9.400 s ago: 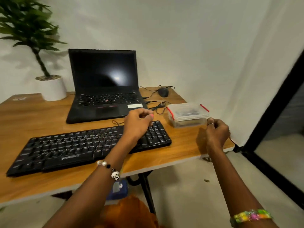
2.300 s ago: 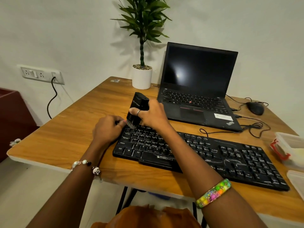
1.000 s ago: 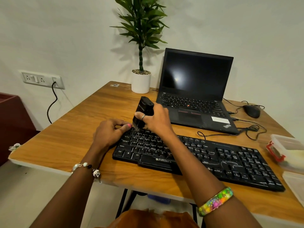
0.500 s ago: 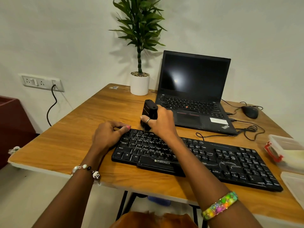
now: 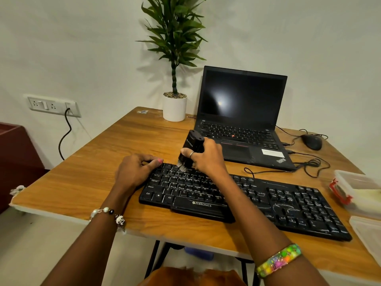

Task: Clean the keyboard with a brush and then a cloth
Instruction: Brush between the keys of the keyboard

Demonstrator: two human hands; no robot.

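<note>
brush: right hand (image 5: 208, 155) grips the black brush (image 5: 190, 148), bristles down on the top key row at the left end of the keyboard (image 5: 288, 203)
change: half a second ago it stood just behind the top edge; now it is back on the keys, another short stroke
left hand (image 5: 134, 172): fingers curled, pressing the keyboard's top-left corner
progress: brushing early, right side not yet swept
cloth: cannot see one
</note>
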